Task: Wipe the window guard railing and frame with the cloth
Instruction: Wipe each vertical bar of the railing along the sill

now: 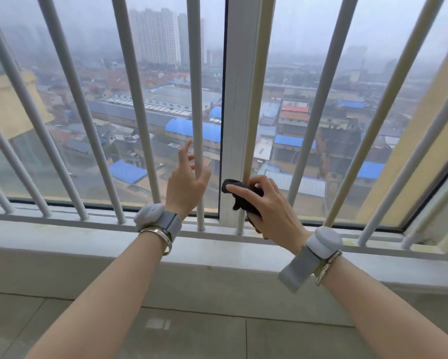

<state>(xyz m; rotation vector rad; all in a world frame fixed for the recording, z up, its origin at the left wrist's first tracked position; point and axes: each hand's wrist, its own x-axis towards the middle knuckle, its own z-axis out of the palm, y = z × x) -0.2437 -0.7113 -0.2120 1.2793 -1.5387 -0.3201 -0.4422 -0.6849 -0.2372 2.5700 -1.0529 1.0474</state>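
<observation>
Bunching low on the guard, the dark cloth [243,196] is wadded against the foot of one upright bar [254,99], right beside the white window frame post [234,112]. The right hand [267,206] is clamped on it, fingers curled over the top of the wad and thumb side pressing it to the bar. The left hand [188,182] holds nothing; its fingers are spread and relaxed around the neighbouring bar [196,86], the palm close to or just touching it, and I cannot tell which.

From here the likeliest slip, as I judge it, is the cloth working loose: it is a small, soft lump with a loose tail hanging down, and a smooth round bar gives it little to catch on, so a fast stroke could drag it out of the fingers or skim only one side of the tube. Pressing only from the front would leave the back of the bar, next to the glass, untouched.

The railing bars are slim, round, painted tubes with a satin pale finish, set into a flat bottom rail [62,221]. The frame post is flat-faced with crisp edges. The cloth looks matte and fleecy. Below runs a smooth pale sill [75,242], then a tiled floor [191,338].
</observation>
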